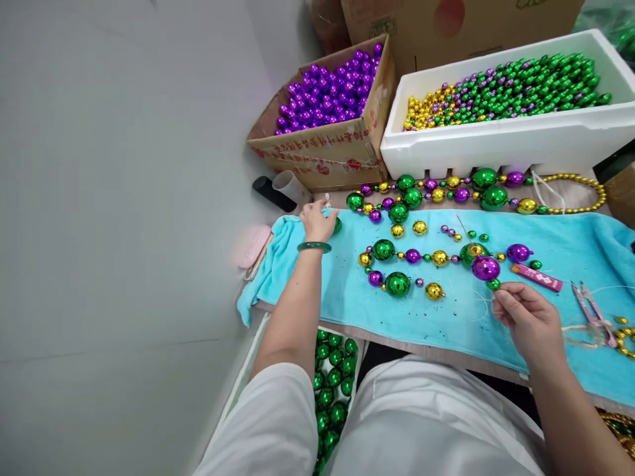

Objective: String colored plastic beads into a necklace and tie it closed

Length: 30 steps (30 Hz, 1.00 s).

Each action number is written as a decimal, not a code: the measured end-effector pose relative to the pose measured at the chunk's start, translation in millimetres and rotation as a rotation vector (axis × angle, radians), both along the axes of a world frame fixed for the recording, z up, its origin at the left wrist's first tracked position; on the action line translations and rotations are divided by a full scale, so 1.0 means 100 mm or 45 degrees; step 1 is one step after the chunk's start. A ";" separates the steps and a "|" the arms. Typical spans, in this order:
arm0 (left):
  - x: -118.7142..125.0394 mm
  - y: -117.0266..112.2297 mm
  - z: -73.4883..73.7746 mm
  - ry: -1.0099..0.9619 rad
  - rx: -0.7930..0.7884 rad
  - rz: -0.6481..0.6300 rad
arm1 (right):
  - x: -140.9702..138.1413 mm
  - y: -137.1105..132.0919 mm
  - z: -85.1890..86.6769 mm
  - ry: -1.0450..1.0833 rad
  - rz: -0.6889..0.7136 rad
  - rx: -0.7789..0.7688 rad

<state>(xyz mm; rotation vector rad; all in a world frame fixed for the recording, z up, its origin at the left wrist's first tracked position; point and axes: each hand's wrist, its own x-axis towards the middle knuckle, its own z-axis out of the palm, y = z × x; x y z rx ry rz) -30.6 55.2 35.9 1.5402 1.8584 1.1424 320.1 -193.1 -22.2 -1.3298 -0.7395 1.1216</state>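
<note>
My left hand (317, 221), with a green bangle on the wrist, reaches to the far left of the turquoise towel (456, 317) and closes its fingers round a green bead (337, 225). My right hand (528, 320) rests on the towel and pinches a thin thread that carries a string of beads, with a large purple bead (485, 268) and a small green one nearest the fingers. The partly strung green, gold and purple bead strand (411, 258) curves across the towel between my hands.
A cardboard box of purple beads (330, 92) and a white foam box of gold, purple and green beads (501, 89) stand behind. A finished bead necklace (446, 192) lies in front of them. A pink lighter (538, 277), thread snips (592, 314) and a tray of green beads (332, 390) are near.
</note>
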 end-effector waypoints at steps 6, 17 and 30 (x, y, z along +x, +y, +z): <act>-0.16 -0.10 -0.11 -0.115 -0.257 0.002 | -0.09 0.03 0.00 -0.076 0.068 -0.012; 0.98 -0.92 0.15 -0.974 -0.200 -0.846 | -0.28 0.03 0.22 -0.220 0.168 0.059; 1.13 -1.05 0.31 -0.598 -0.151 -0.911 | -0.17 -0.08 0.26 -0.256 0.144 0.045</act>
